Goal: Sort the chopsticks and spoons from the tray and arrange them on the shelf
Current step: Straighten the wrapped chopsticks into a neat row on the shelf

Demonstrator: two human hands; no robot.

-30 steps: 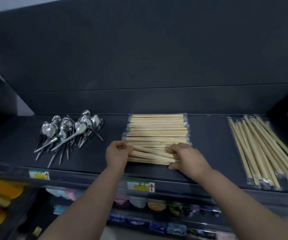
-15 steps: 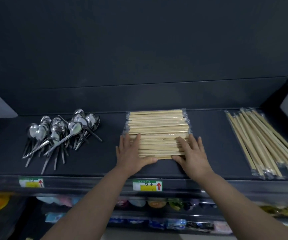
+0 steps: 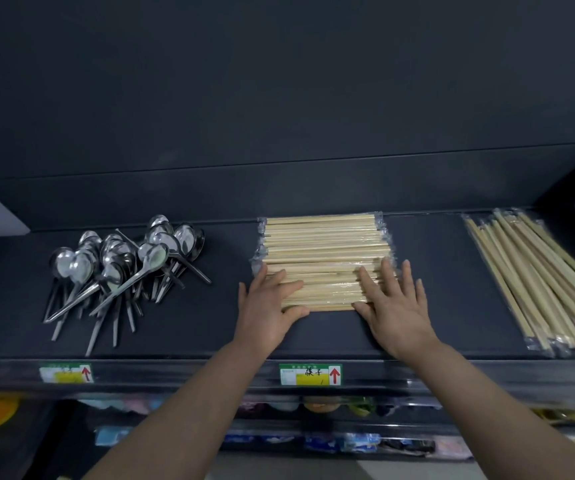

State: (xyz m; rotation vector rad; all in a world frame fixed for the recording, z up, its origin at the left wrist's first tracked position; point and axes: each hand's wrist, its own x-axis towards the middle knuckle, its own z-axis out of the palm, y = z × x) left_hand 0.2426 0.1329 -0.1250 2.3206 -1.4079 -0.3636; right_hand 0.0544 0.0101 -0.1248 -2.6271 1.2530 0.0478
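A flat stack of short wrapped chopsticks (image 3: 324,247) lies crosswise in the middle of the dark shelf (image 3: 431,258). My left hand (image 3: 268,313) lies flat on the stack's near left corner, fingers straight, thumb along the front edge. My right hand (image 3: 395,306) lies flat on the near right corner, fingers spread. A pile of metal spoons (image 3: 123,268) sits on the shelf to the left. A bundle of long wrapped chopsticks (image 3: 542,282) lies at the right, pointing front to back.
The shelf's front rail carries a green and yellow price label (image 3: 310,374) under the stack and another label (image 3: 66,373) at the left. A lower shelf with colourful packets (image 3: 331,441) shows below. The dark back wall (image 3: 279,116) rises behind the shelf.
A second ago both hands gripped loose slanted chopsticks at the stack's front. The fingers have since straightened and both hands lie flat on the squared stack.
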